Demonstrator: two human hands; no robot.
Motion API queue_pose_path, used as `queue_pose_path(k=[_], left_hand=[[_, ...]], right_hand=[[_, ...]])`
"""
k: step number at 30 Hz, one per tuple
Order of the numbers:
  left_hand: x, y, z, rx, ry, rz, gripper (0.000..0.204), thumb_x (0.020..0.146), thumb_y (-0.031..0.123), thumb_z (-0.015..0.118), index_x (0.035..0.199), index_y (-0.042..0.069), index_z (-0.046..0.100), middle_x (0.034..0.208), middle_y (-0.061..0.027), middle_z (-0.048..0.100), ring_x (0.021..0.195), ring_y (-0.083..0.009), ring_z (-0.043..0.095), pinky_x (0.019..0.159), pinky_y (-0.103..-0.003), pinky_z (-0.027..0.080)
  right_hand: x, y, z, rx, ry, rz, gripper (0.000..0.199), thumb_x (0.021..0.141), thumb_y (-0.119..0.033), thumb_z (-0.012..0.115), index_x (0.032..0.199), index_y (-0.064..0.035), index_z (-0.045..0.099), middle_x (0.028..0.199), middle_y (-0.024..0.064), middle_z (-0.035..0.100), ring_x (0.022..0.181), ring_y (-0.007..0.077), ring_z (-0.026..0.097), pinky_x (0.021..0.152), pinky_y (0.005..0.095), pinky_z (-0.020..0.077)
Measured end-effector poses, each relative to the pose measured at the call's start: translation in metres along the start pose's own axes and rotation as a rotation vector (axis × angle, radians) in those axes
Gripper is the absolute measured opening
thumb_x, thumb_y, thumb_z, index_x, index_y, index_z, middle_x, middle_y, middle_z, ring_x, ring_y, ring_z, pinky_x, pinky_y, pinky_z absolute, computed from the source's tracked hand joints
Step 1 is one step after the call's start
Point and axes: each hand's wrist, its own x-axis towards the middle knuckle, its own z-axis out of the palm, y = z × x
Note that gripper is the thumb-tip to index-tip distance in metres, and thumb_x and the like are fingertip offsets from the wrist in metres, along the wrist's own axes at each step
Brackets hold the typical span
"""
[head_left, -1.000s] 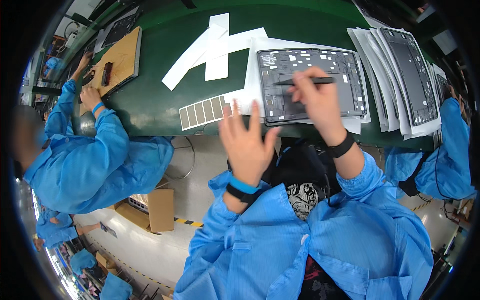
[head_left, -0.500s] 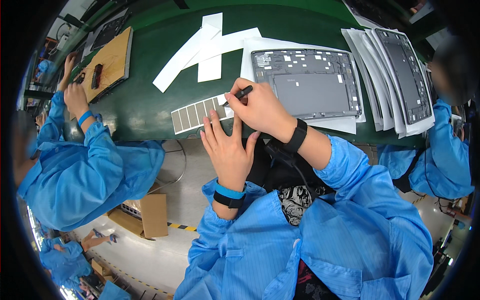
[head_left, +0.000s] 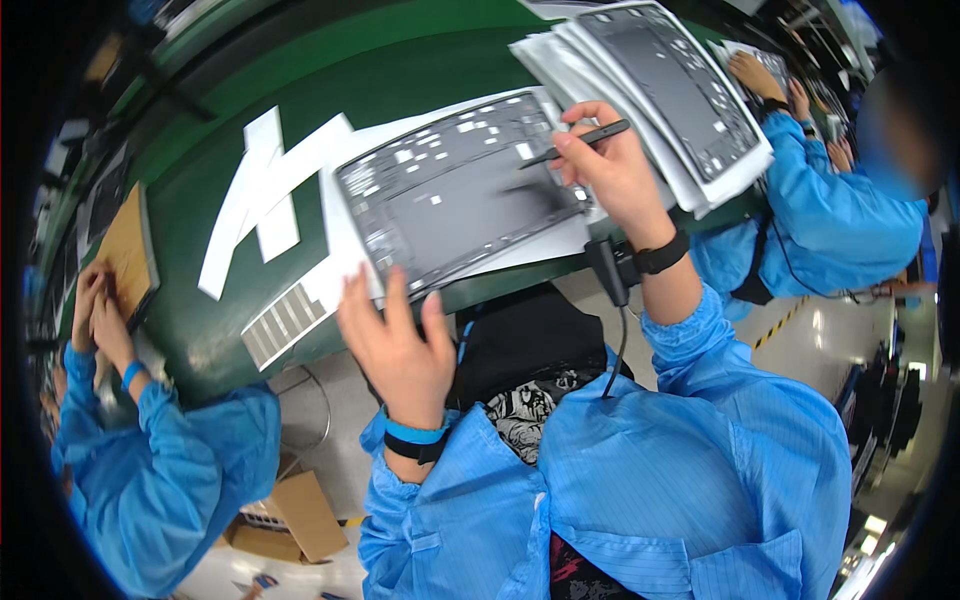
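My right hand is closed round a slim black tool, shaped like a pen or tweezers. Its thin tip is over the right part of a dark grey tablet housing dotted with small white pieces; I cannot tell whether it touches or carries anything. My left hand is open, fingers spread, by the housing's near left corner. Whether its fingertips touch the housing is unclear. To its left lies a white backing strip with grey rectangular stickers; my fingers partly cover its right end.
Loose white paper strips cross each other on the green table. A stack of similar housings with white sheets stands at the right. Co-workers in blue sit on both sides, one with hands at a tan board.
My right hand has moved from the sticker strip to over the housing, still holding the black tool. My left hand has come off the strip. The view has turned and shifted right.
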Motion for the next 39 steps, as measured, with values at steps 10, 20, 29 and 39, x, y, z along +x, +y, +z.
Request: queue_pose_path(k=[10, 20, 29, 39], left_hand=[[0.049, 0.112, 0.100, -0.229, -0.284, 0.244, 0.046, 0.089, 0.012, 0.064, 0.128, -0.007, 0.050, 0.135, -0.0264, 0.048, 0.129, -0.0433, 0.046, 0.105, -0.046, 0.043], [0.045, 0.110, 0.108, -0.134, -0.309, 0.241, 0.052, 0.090, 0.015, 0.064, 0.134, -0.006, 0.047, 0.140, -0.0276, 0.045, 0.130, -0.0429, 0.045, 0.108, -0.046, 0.040], [0.044, 0.121, 0.110, -0.020, -0.269, 0.272, 0.055, 0.089, 0.025, 0.066, 0.135, -0.001, 0.051, 0.137, -0.0282, 0.046, 0.129, -0.0442, 0.046, 0.104, -0.048, 0.041], [0.062, 0.123, 0.090, 0.178, -0.232, 0.319, 0.064, 0.084, 0.044, 0.070, 0.129, 0.001, 0.057, 0.132, -0.0200, 0.052, 0.130, -0.0369, 0.041, 0.100, -0.060, 0.036]], right_hand=[[-0.010, 0.033, -0.058, -0.185, 0.166, 0.062, 0.031, 0.089, -0.014, 0.069, 0.107, -0.0012, 0.047, 0.072, 0.0070, 0.062, 0.059, 0.0114, 0.060, 0.051, 0.0270, 0.0460], [-0.011, 0.034, -0.059, -0.362, 0.119, 0.016, 0.028, 0.089, -0.015, 0.068, 0.104, -0.0007, 0.049, 0.070, 0.0121, 0.062, 0.063, 0.0213, 0.062, 0.060, 0.0330, 0.0476], [-0.020, 0.019, -0.046, -0.536, 0.170, -0.038, 0.025, 0.090, -0.014, 0.064, 0.102, 0.0004, 0.048, 0.066, 0.0192, 0.063, 0.062, 0.0347, 0.064, 0.059, 0.0393, 0.0483], [-0.034, 0.007, -0.044, -0.374, 0.413, -0.271, 0.034, 0.100, -0.027, 0.054, 0.086, 0.0027, 0.062, 0.067, 0.0114, 0.056, 0.060, 0.0218, 0.053, 0.059, 0.0336, 0.0426]])
